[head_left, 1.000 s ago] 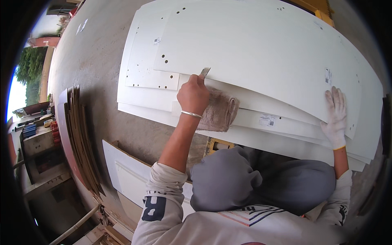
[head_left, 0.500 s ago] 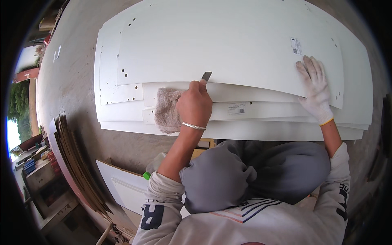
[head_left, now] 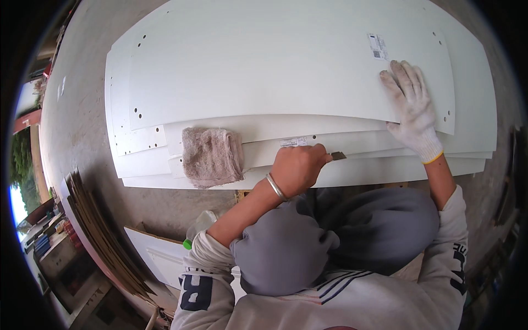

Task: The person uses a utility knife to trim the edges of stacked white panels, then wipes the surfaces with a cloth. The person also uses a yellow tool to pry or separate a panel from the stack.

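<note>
My bare left hand (head_left: 301,168), with a silver bangle at the wrist, is closed around a small flat metal scraper blade (head_left: 338,156). The blade pokes out to the right, above the lower panels near their front edge. My right hand (head_left: 412,107), in a white knit glove with a yellow cuff, lies with fingers spread on the top white panel (head_left: 247,66), by its lower right edge. A folded, fuzzy brownish cloth (head_left: 212,157) rests on the stepped panels left of my left hand. Part of a paper label (head_left: 293,142) shows just above that hand.
Several white panels with drilled holes are stacked unevenly on a concrete floor (head_left: 77,126). Another label (head_left: 377,47) sits on the top panel. Thin boards (head_left: 102,236) lean at the left. Near my left forearm is a clear bottle with a green cap (head_left: 187,243).
My left hand and blade have moved right and nearer to me, away from the top panel's edge and the cloth. The view has shifted slightly. My right hand stays on the top panel.
</note>
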Tool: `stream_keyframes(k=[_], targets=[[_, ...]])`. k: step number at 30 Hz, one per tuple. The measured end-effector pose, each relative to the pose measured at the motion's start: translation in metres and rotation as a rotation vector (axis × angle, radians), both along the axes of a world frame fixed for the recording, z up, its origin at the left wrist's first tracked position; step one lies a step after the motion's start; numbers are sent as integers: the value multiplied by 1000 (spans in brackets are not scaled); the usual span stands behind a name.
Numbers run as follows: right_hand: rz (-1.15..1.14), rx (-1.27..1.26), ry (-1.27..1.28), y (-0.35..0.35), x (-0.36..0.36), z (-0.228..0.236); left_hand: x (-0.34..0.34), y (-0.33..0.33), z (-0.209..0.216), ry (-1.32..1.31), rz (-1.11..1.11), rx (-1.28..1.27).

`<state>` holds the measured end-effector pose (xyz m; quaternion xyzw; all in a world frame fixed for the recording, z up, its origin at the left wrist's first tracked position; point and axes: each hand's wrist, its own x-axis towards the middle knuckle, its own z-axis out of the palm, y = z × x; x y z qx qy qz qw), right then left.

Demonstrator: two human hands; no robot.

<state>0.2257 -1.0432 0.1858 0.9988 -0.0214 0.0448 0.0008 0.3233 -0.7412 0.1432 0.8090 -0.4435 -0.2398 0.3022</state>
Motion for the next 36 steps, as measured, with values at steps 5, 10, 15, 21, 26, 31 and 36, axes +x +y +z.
stream_keyframes(k=[5,10,15,21,26,31,36], targets=[[50,47,-21,-2,2,1,12,31,6,62,7,-127],[29,32,-45,-6,-2,-5,24,27,20,-484,87,-185],[33,27,-70,-5,1,-9,22,15,11,-438,-66,-125],[53,56,-77,-6,3,-10,21,25,7,-108,-314,-292],[27,52,-37,-4,3,-5,31,52,16,35,439,-242],[26,61,-22,-5,4,-5,61,62,27,129,911,-106],[30,47,-3,-4,5,-4,75,56,21,-62,1037,-33]])
